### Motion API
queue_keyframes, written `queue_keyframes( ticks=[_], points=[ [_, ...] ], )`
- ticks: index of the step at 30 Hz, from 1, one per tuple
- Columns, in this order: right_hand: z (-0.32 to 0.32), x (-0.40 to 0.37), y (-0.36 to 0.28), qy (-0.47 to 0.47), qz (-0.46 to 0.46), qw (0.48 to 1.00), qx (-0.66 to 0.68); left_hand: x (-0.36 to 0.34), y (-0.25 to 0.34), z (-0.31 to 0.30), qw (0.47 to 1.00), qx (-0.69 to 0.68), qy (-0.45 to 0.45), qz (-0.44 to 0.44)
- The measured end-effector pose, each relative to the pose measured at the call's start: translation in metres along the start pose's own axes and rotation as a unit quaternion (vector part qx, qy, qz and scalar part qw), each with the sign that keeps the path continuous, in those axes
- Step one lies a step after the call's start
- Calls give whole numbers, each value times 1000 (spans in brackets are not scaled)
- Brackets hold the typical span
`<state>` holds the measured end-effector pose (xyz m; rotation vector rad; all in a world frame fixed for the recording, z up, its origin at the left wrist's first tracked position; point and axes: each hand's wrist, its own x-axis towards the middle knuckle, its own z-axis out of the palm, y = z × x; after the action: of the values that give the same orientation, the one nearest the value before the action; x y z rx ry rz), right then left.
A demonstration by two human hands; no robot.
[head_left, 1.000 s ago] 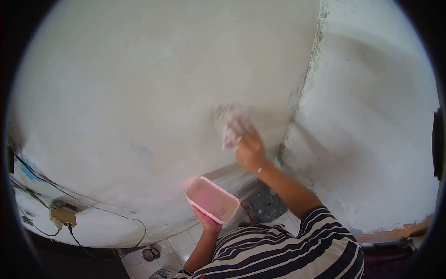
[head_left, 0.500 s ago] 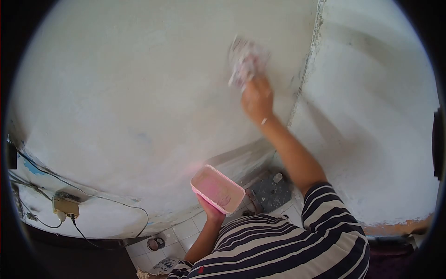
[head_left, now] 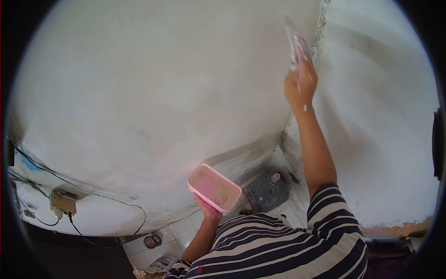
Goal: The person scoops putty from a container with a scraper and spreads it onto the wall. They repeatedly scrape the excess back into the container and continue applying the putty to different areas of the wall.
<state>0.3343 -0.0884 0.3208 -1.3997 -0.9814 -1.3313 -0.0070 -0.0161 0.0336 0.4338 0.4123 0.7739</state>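
Observation:
My right hand (head_left: pixel 302 83) is raised high by the wall corner, closed on a whitish, smeared flat tool (head_left: pixel 297 46) seen nearly edge-on and blurred; whether it is a scraper or a cloth I cannot tell. It is at the pale wall (head_left: pixel 162 83), close to the rough corner seam. Low in the middle, my left hand (head_left: pixel 210 209) grips a pink rectangular tub (head_left: pixel 214 188) from below, its open top facing up. Pinkish residue coats the tub's inside.
A socket box (head_left: pixel 62 204) with plugs and cables hangs at lower left. Below are white floor tiles (head_left: pixel 182 226), a round item (head_left: pixel 149 242), a printed bag (head_left: pixel 162 264) and a dark speckled panel (head_left: pixel 269 193). Another white wall (head_left: pixel 381 139) stands at right.
My right hand has moved right and slightly up to the corner, and its flat item has turned from face-on to nearly edge-on. The tub has shifted slightly left in view.

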Motion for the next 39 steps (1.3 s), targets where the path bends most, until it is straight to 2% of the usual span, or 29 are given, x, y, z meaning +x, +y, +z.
queue_keyframes(
  ticks=[2,6,8,9,11,13,15,17,18,21,24,26,27,28,29,30,32,34,36,37,39],
  points=[
    [16,-2,12,-126,51,991,-5,2,-1,-4,1000,1,-6,19],
    [17,-110,-60,-147,19,982,119,7,-4,6,998,8,-24,49],
    [-6,-153,-90,-257,-23,957,134,2,-2,-3,1000,3,-18,-6],
    [-14,-159,-96,-256,-20,957,135,1,-3,-6,1000,5,-16,-5],
    [-26,-160,-96,-267,55,934,233,4,-6,-8,998,49,0,26],
    [-31,-137,-72,-225,160,926,257,7,-3,-4,999,41,-3,24],
    [-31,-63,-41,-78,118,981,134,4,-3,0,999,30,0,16],
    [-31,-5,-18,-62,188,977,81,5,0,3,999,21,-34,7],
    [-20,-3,-5,-61,190,977,81,4,0,4,999,23,-34,6],
    [13,-45,10,-127,116,984,35,4,3,6,999,31,-24,21],
    [11,-125,-37,-147,71,980,113,6,1,10,997,56,-11,61],
    [-8,-170,-71,-247,37,960,124,3,3,3,1000,16,-26,7],
    [-21,-177,-80,-247,42,960,123,4,2,-2,1000,19,-24,4],
    [-31,-181,-85,-279,84,940,176,7,1,-5,1000,27,-13,9],
    [-37,-180,-87,-308,125,915,228,10,2,-8,999,34,-2,16],
    [-41,-166,-83,-306,124,916,227,9,3,-3,999,35,-5,15],
    [-47,-124,-63,-258,179,919,237,5,3,6,999,32,-16,22],
    [-39,-57,-40,-142,190,952,194,5,2,2,999,30,-19,17],
    [-32,11,-28,-70,185,972,126,6,1,-1,999,29,-21,15],
    [-19,19,-19,-71,183,972,127,6,1,-1,999,27,-20,11],
    [5,20,-10,-134,91,986,42,8,1,-2,999,23,-21,10]
  ],
)
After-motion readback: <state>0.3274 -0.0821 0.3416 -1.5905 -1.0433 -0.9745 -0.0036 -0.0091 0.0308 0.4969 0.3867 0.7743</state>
